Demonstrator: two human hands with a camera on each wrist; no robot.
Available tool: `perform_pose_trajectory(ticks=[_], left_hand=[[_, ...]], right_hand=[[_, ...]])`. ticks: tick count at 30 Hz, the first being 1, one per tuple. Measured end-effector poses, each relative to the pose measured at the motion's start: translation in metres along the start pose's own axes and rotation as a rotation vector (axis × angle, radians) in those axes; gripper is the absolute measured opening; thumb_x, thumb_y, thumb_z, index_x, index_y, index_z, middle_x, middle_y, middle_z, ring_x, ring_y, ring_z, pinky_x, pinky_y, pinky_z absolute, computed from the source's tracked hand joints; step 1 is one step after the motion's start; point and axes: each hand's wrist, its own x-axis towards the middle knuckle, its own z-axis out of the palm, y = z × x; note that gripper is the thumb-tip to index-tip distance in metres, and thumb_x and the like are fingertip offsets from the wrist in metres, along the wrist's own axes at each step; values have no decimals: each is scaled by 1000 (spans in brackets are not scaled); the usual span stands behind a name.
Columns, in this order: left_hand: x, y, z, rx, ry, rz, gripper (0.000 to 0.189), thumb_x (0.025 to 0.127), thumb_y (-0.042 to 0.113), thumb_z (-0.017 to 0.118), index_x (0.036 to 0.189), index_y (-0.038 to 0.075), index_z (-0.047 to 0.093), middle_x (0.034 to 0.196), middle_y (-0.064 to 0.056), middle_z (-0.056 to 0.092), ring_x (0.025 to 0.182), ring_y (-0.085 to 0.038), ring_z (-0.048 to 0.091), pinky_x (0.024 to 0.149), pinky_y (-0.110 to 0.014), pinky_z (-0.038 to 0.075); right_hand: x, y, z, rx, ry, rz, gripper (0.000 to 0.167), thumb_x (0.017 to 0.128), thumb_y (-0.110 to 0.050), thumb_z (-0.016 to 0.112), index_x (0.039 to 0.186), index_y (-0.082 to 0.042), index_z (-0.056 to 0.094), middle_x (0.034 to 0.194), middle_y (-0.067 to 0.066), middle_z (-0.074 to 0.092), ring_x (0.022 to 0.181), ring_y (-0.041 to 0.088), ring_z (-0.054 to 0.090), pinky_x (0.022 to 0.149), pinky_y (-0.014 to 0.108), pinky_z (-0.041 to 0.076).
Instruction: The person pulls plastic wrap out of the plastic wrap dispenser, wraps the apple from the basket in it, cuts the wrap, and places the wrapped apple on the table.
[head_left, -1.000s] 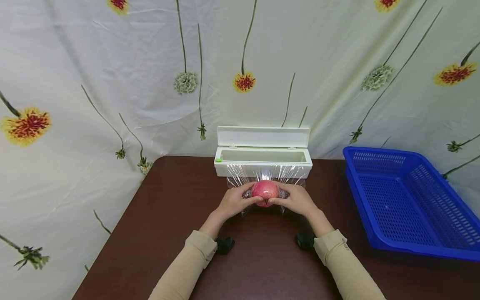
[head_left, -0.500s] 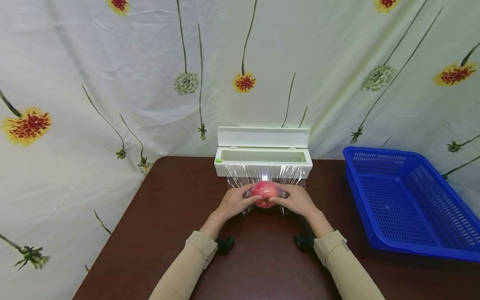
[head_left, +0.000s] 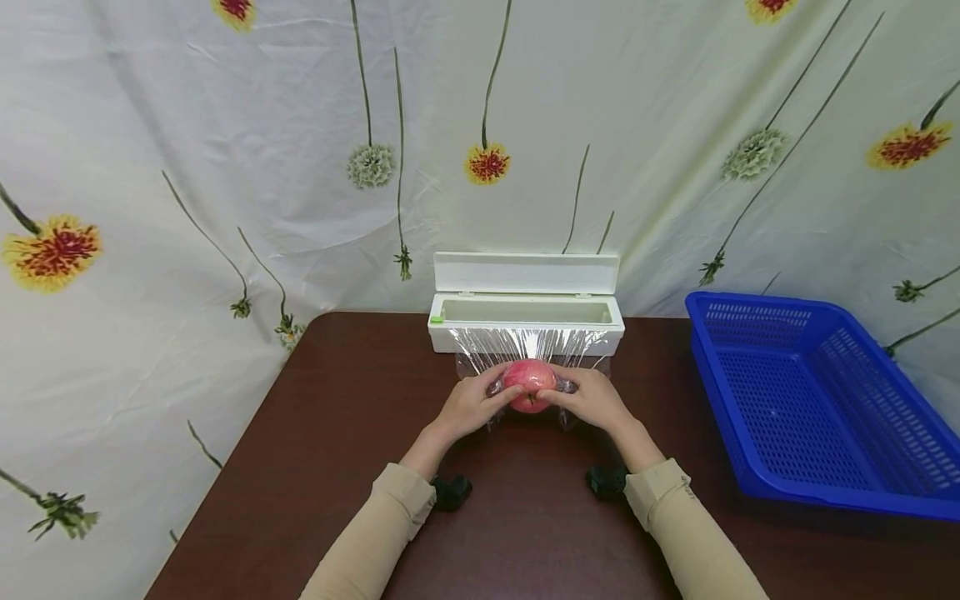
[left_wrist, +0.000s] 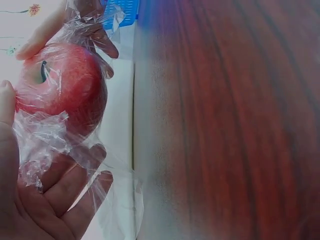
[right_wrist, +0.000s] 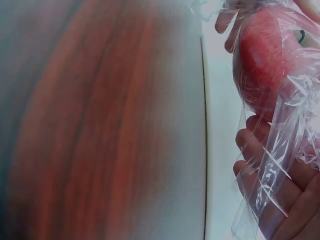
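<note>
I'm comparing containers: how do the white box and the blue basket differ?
The white box is smaller and solid-fronted; the blue basket is larger and perforated. The box has a raised lid; the basket shows none. Clear film stretches from the box's front; none shows on the basket. Both are open at the top.

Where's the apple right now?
In the head view, the apple is just below and right of centre, held between the left hand and right hand, on the near side of the open white box.
</note>
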Motion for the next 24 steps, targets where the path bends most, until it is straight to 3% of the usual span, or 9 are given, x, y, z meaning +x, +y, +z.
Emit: perform_pose_trajectory(ticks=[2,5,11,16,24], left_hand=[[-1,0,-1,-18,14,-8,64,86,56,58,134,14,52,114,-5,65,93,-17,62,81,-38,51],[-1,0,-2,-14,38,30,73,78,53,70,135,12,51,123,-5,61,105,-19,58,88,-41,48],[1,-2,-1,43,45,240,94,62,34,88,140,8,43,142,-11,44,128,-24,43,101,-47,37],[6,0,2,98,33,312,96,64,25,88,143,5,37,146,-16,36,133,-26,36,102,-46,37],[9,0,4,194,33,332,78,72,25,83,139,13,45,140,-12,46,124,-24,48,98,-40,42]], right_hand=[[0,0,0,3,1,9,57,83,-51,65,126,-14,62,106,5,69,94,23,64,81,45,52],[1,1,-1,7,4,23,56,84,-50,65,125,-12,63,107,7,69,95,23,64,81,45,52],[2,-1,-2,-5,15,18,54,84,-48,65,123,-10,64,105,10,69,93,25,64,80,45,52],[4,-2,-3,-7,23,21,52,84,-46,66,122,-10,64,103,10,69,92,25,64,79,44,51],[3,-3,-1,9,19,24,51,85,-46,65,122,-11,64,103,9,69,90,23,64,79,44,51]])
